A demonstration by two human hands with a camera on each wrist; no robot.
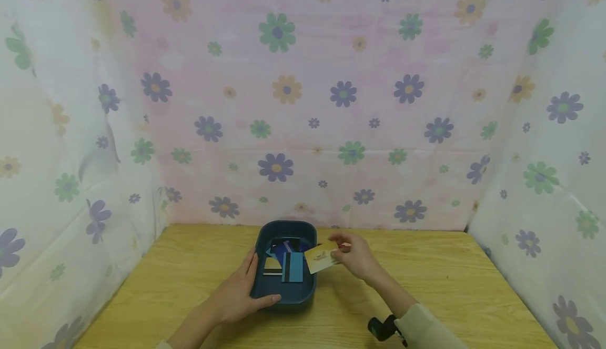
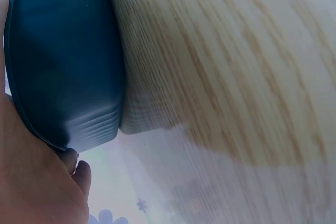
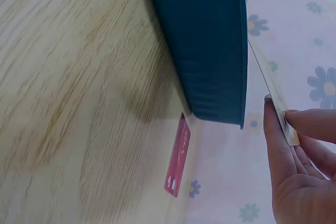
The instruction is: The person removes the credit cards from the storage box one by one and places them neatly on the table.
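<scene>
Evidently, from the head view, a pale wooden table [image 1: 416, 270] meets flowered cloth [image 1: 312, 143] at the far, left and right sides. A dark blue box [image 1: 284, 297] sits mid-table, holding several cards [image 1: 293, 267]. The left hand [image 1: 236, 291] clasps its left side, thumb lapping the near rim; the right hand [image 1: 355, 258] pinches a yellow card [image 1: 321, 257] over the right rim. From the left wrist, wood grain runs beside the box. From the right wrist, a red card [image 3: 178, 158] lies on the table near the box.
</scene>
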